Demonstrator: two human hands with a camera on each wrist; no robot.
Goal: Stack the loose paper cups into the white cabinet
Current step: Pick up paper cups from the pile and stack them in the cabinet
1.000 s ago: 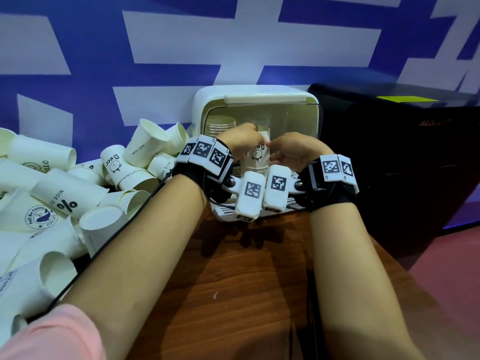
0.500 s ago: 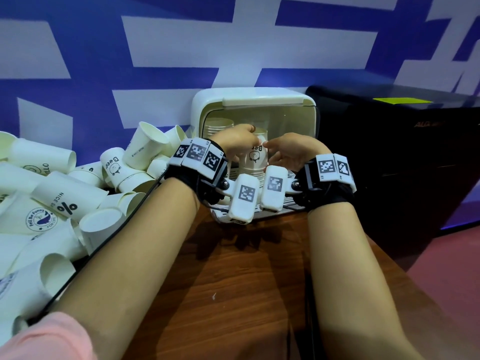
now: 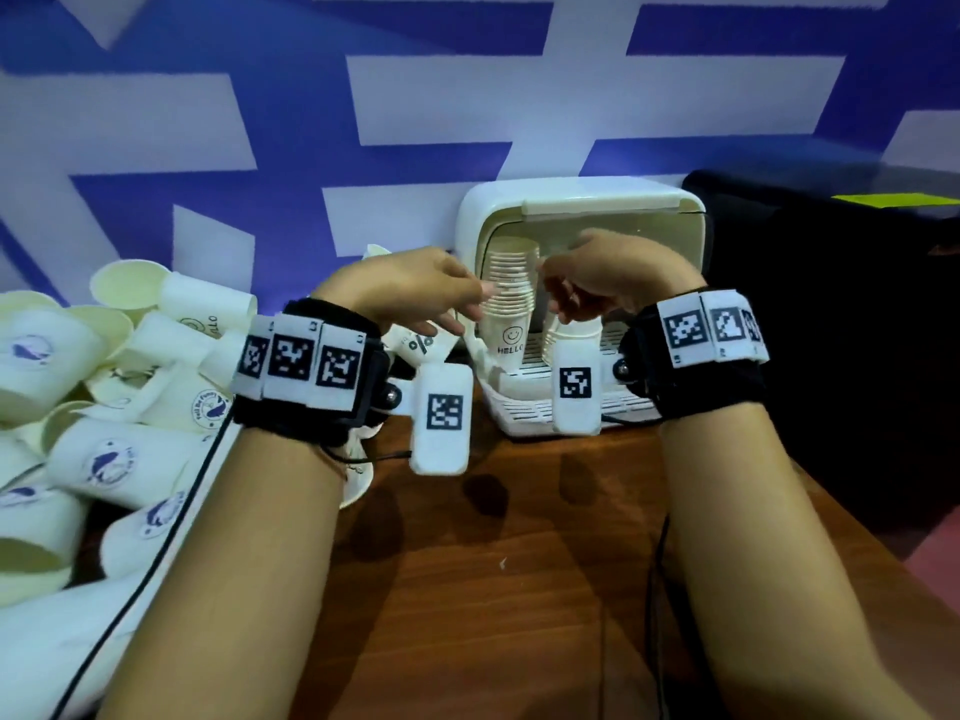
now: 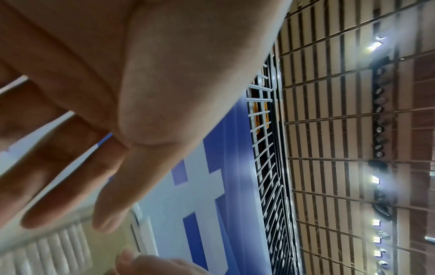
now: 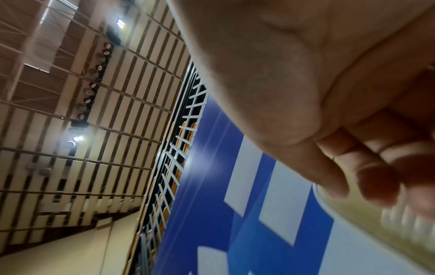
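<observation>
Paper cups, white and printed with small logos, lay in a loose heap (image 3: 104,407) on the left end of the brown wooden table (image 3: 467,589), many on their sides with mouths facing different ways. A tall stack of nested cups (image 3: 511,304), its bottom cup marked with a smiley and "HELLO", stood upright inside the white plastic cabinet (image 3: 582,200) at the back of the table, on its slatted white tray (image 3: 524,407); a second, shorter stack (image 3: 571,335) stood to its right, mostly hidden behind the right hand. The left hand (image 3: 410,288) hung just left of the tall stack, fingers (image 4: 58,186) stretched out loosely with gaps between them and holding nothing; the head view did not make plain whether the fingertips touched the cups. The right hand (image 3: 608,278) sat in front of the cabinet opening, its fingers (image 5: 376,178) curled inward with nothing visibly in them. A black box (image 3: 831,330) stood right of the cabinet, and a blue and white patterned wall (image 3: 415,96) rose behind.
</observation>
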